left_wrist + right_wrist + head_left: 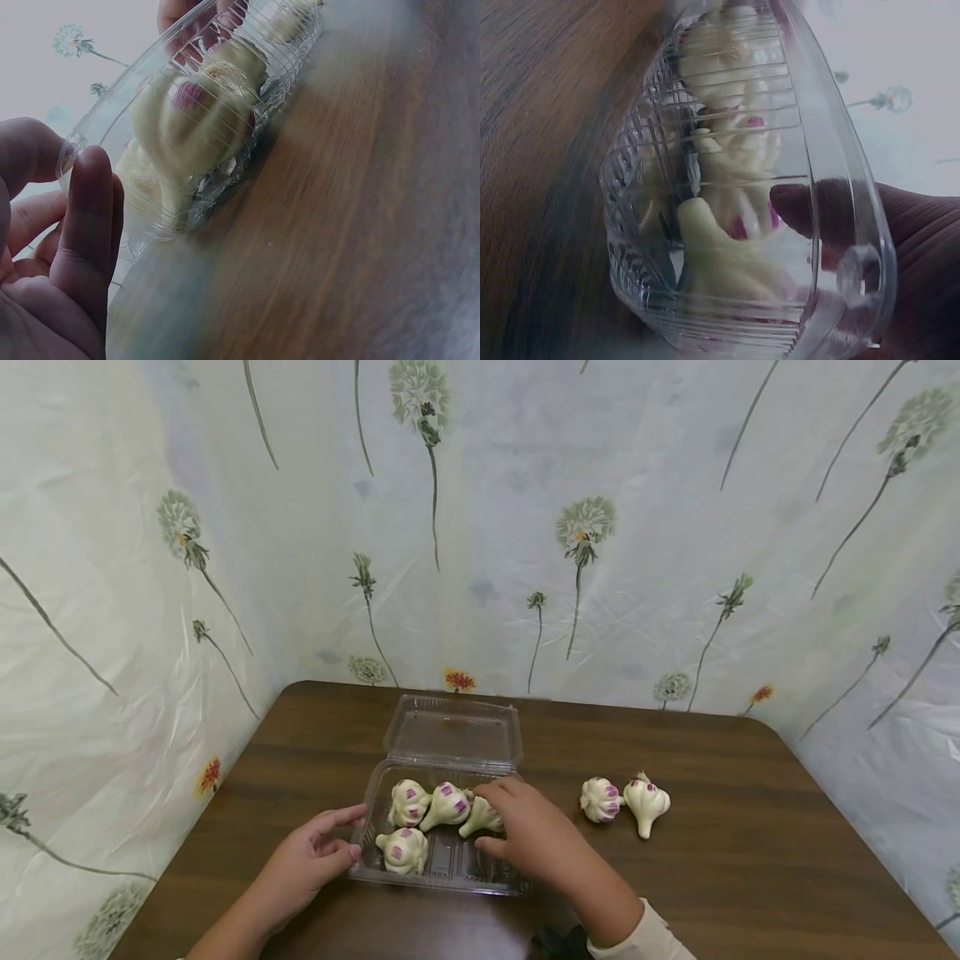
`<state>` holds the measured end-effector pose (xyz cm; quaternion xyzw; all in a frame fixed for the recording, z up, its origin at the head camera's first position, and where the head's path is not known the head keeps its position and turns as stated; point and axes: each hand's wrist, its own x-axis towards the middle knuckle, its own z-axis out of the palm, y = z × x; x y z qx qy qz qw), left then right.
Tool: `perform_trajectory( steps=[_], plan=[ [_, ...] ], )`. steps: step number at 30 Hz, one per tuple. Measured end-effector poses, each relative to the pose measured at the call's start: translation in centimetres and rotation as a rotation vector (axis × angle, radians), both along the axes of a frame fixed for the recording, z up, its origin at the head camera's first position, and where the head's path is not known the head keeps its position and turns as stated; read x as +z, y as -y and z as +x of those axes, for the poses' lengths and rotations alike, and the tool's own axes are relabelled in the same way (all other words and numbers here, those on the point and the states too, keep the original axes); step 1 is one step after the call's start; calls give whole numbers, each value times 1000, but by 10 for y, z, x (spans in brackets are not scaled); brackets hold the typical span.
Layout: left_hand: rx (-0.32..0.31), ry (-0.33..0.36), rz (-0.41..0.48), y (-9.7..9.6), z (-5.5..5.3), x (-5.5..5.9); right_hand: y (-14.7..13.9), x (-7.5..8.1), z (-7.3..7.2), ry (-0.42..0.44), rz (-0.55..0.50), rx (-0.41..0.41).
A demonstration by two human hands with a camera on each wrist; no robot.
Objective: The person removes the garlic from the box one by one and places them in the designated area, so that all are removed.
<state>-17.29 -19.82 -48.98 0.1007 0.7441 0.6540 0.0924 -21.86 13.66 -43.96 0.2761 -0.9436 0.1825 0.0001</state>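
Note:
A clear plastic clamshell box [442, 878] sits on the table with its lid [453, 731] folded back. My left hand [311, 860] pinches the box's left rim between thumb and fingers; the left wrist view shows this grip up close. Inside lie several white garlic bulbs with purple patches: one at the back left [409, 802], another in the middle [447, 804], a third at the front left [405, 851]. My right hand [528, 831] reaches into the right side and holds a garlic bulb [480, 817], partly hidden under its fingers. Its thumb [795, 208] shows through the clear wall.
Right of the box, two more garlic bulbs lie side by side, a round one [600, 800] and one with a long stem [646, 803]. A dark object [558, 942] shows at the table's front edge, under the right forearm. Dandelion-patterned sheeting [480, 527] surrounds the brown table [720, 860].

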Motion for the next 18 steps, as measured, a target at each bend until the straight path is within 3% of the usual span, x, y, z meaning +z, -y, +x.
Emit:
perform_trajectory(
  steps=[18],
  plan=[
    [1,-16,-6,1,0,0,8,-4,-3,-22,94,-5]
  ],
)
